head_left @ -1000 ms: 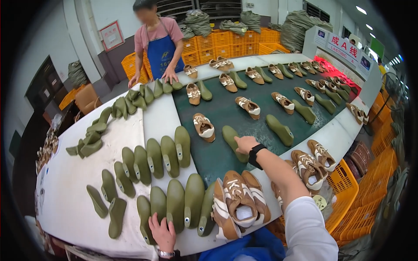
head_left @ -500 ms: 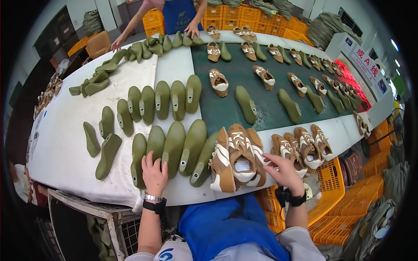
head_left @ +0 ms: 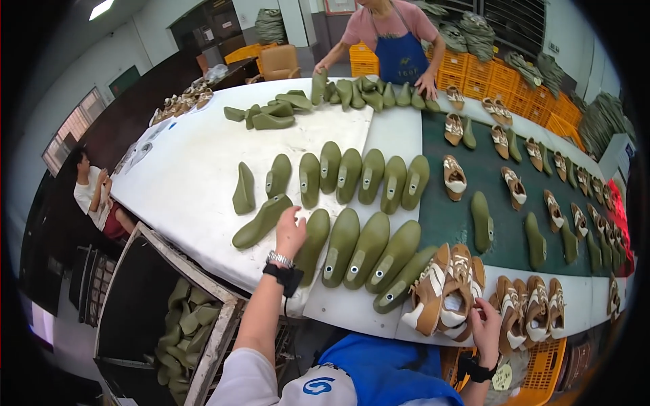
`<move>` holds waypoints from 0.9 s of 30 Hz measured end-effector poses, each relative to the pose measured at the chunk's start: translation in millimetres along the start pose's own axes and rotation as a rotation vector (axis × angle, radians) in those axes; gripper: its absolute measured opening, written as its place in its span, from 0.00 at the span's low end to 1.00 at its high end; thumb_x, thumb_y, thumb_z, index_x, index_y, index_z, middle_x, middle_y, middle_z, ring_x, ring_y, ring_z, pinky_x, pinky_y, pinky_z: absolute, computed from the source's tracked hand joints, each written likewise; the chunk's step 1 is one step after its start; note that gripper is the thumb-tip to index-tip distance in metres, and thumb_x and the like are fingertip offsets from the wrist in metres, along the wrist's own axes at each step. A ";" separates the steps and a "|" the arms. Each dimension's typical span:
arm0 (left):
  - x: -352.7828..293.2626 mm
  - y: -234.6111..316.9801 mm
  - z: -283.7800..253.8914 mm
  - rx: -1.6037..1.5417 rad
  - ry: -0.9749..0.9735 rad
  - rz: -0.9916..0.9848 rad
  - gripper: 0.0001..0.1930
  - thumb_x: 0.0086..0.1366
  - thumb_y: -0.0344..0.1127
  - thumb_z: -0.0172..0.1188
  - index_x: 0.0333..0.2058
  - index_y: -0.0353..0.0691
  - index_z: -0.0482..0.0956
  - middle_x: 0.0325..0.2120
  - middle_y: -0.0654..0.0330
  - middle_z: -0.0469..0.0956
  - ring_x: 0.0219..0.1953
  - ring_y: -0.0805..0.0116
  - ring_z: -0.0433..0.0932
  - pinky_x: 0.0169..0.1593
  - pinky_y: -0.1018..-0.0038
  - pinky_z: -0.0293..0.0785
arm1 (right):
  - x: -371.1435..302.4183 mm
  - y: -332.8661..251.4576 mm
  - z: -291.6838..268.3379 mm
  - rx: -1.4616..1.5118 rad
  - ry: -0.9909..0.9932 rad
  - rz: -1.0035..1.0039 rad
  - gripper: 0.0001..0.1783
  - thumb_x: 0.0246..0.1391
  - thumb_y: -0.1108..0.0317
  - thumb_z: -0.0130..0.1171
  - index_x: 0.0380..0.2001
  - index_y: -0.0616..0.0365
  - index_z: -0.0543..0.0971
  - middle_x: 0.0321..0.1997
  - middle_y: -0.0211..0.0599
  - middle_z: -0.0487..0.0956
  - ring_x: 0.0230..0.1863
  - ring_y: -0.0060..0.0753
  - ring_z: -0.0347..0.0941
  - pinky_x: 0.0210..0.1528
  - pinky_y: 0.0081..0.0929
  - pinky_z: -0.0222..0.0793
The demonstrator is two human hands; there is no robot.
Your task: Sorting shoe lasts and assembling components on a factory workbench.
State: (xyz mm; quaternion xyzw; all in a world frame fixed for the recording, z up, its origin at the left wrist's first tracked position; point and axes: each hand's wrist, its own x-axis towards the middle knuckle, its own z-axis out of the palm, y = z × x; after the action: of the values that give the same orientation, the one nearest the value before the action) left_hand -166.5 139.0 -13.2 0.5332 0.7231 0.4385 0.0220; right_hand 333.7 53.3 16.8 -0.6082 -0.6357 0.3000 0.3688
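Note:
My left hand [head_left: 291, 235] is stretched out over the near rows of green shoe lasts, holding nothing, its fingers beside the heel end of a last lying tilted [head_left: 261, 223]. Under its wrist stands another green last [head_left: 314, 247], partly covered. My right hand [head_left: 485, 326] has its fingers loosely bent against the side of a cluster of brown and white sneakers [head_left: 458, 281] at the table's front edge, without gripping one. Right of it stands a second group of sneakers [head_left: 536, 308].
Rows of lasts and sneakers cover the green mat [head_left: 501, 230]. A co-worker in a blue apron [head_left: 403, 57] handles lasts at the far side. A black bin of lasts [head_left: 183, 331] stands lower left, an orange crate [head_left: 542, 369] lower right. Another person [head_left: 95, 189] sits at left.
The view has swung left, showing the bin and seated person. My left hand has moved left from the front row toward the tilted last. My right hand stays by the sneakers.

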 end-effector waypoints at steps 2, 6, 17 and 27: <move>37.8 -7.0 -10.9 0.162 -0.011 -0.099 0.16 0.54 0.31 0.56 0.43 0.34 0.74 0.40 0.46 0.76 0.41 0.49 0.75 0.45 0.61 0.72 | -2.8 -2.9 -2.5 -0.062 -0.024 0.006 0.14 0.50 0.75 0.55 0.42 0.68 0.74 0.33 0.45 0.79 0.32 0.33 0.76 0.37 0.25 0.70; 81.3 -63.3 -9.8 0.545 -0.167 -0.232 0.15 0.54 0.30 0.51 0.43 0.42 0.75 0.40 0.50 0.76 0.46 0.50 0.74 0.47 0.56 0.71 | -13.1 1.7 -5.9 -0.166 -0.008 -0.073 0.15 0.47 0.75 0.57 0.41 0.67 0.75 0.30 0.47 0.79 0.31 0.40 0.77 0.36 0.29 0.71; 44.7 -62.7 -47.3 0.593 -0.966 0.737 0.09 0.51 0.29 0.52 0.32 0.44 0.78 0.30 0.54 0.72 0.37 0.54 0.74 0.40 0.62 0.72 | -8.0 -6.2 -5.0 -0.215 -0.003 -0.069 0.13 0.47 0.75 0.57 0.39 0.67 0.76 0.26 0.45 0.78 0.27 0.36 0.76 0.32 0.26 0.70; 110.6 -133.5 -90.0 0.268 -0.723 0.101 0.23 0.54 0.36 0.58 0.50 0.42 0.71 0.48 0.50 0.70 0.52 0.47 0.68 0.55 0.65 0.66 | 20.3 -7.6 -14.9 -0.275 0.024 -0.012 0.12 0.47 0.77 0.56 0.37 0.68 0.76 0.27 0.46 0.79 0.26 0.36 0.75 0.32 0.26 0.70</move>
State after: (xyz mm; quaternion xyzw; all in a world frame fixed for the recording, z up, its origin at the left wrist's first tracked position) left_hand -359.4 165.2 2.5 0.6865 0.6924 0.1243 0.1839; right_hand 342.1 71.9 33.4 -0.6528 -0.6698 0.2006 0.2916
